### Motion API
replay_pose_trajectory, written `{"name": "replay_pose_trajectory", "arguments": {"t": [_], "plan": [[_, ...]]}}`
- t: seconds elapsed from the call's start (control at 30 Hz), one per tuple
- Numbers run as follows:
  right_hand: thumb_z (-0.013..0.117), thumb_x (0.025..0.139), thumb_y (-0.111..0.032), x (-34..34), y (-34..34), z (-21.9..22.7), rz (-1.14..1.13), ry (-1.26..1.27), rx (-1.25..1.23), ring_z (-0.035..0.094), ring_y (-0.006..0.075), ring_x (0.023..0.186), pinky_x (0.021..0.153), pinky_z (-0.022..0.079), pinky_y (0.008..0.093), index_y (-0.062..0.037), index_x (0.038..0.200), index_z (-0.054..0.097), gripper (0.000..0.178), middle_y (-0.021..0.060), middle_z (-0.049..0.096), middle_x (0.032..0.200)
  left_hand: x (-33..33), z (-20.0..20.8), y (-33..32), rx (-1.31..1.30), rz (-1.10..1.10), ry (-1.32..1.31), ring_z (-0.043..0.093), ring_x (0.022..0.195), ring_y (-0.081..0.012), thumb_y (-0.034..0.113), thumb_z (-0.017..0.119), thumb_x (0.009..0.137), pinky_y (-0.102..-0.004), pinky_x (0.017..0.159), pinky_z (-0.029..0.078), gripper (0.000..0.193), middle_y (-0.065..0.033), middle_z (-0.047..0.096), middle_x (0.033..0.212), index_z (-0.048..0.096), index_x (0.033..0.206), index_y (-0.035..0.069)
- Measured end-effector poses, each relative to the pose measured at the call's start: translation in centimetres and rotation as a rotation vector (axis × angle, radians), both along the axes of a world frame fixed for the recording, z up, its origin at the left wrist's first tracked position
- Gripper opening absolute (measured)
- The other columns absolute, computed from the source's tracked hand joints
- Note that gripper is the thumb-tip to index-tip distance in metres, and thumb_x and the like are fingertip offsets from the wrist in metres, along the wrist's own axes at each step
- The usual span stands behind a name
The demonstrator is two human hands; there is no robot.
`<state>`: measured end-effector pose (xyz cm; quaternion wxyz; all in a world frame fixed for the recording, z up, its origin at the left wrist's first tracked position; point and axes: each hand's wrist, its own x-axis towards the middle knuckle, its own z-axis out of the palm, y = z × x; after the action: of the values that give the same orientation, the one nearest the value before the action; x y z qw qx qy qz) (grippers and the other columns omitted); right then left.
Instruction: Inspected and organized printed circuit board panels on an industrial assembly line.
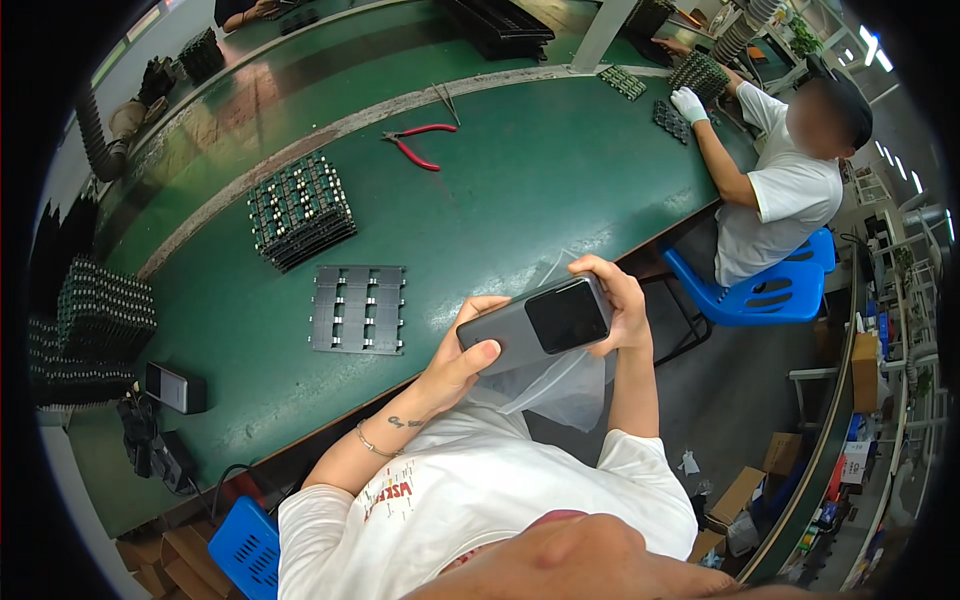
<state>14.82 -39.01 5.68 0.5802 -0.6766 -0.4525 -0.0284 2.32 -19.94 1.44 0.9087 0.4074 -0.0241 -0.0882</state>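
Between my two hands is a thick grey power bank [535,322] with a glossy black panel at its right end. My left hand [470,345] grips its left end, thumb lying across the near side. Fingers of my right hand [622,305] wrap round the right end. A translucent plastic bag [565,392] hangs below the power bank at the table's front edge; whether a finger also holds it, I cannot tell. Left of my hands, a dark grey slotted plate [357,310] with small metal tabs lies flat on the green table [490,200].
Behind the plate is a stack of circuit panels [302,212]. Red-handled cutters [420,145] and tweezers [446,104] lie farther back. At left are more panel stacks [105,315], another grey power bank [175,388] and a black adapter [172,460]. A gloved co-worker [785,190] sits at right.
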Motion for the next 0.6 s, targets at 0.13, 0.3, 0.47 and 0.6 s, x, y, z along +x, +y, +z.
{"name": "replay_pose_trajectory", "arguments": {"t": [0.13,0.3,0.47,0.6], "plan": [[0.071,0.034,-0.013,-0.1,0.4,0.6,0.023,-0.071,-0.032,0.042,0.0129,0.049,0.047,0.036,0.023,-0.002,0.106,0.06,0.073,0.0042,0.06,0.076,0.3,-0.6,0.2,-0.051,-0.012,-0.024,0.042,0.108,-0.0193,0.026,0.064,0.076,-0.0304,0.093,0.032,0.065,-0.0107,0.044,0.122,0.033,0.129,0.006],[0.07,0.032,-0.014,-0.4,1.3,1.6,0.051,-0.17,-0.041,0.038,0.0139,0.044,0.043,0.033,0.0234,-0.0023,0.105,0.061,0.074,0.0027,0.058,0.069,1.0,-1.4,0.7,-0.145,-0.051,-0.053,0.043,0.11,-0.0207,0.026,0.065,0.073,-0.0305,0.093,0.033,0.067,-0.0118,0.043,0.125,0.033,0.129,0.006],[0.07,0.032,-0.015,-0.5,1.6,1.8,0.051,-0.229,-0.064,0.037,0.0138,0.042,0.042,0.032,0.0231,-0.0021,0.105,0.061,0.074,0.0004,0.057,0.065,1.2,-1.8,0.9,-0.212,-0.059,-0.046,0.048,0.106,-0.0204,0.025,0.068,0.071,-0.0297,0.09,0.039,0.07,-0.0103,0.046,0.121,0.033,0.128,0.007],[0.07,0.032,-0.015,0.0,1.2,1.5,0.06,-0.186,-0.07,0.038,0.0133,0.043,0.043,0.033,0.0228,-0.0015,0.104,0.06,0.074,0.0009,0.057,0.067,1.0,-1.3,0.7,-0.185,-0.043,-0.025,0.046,0.108,-0.0209,0.024,0.066,0.072,-0.0303,0.091,0.037,0.068,-0.0114,0.044,0.123,0.033,0.129,0.006]]}}
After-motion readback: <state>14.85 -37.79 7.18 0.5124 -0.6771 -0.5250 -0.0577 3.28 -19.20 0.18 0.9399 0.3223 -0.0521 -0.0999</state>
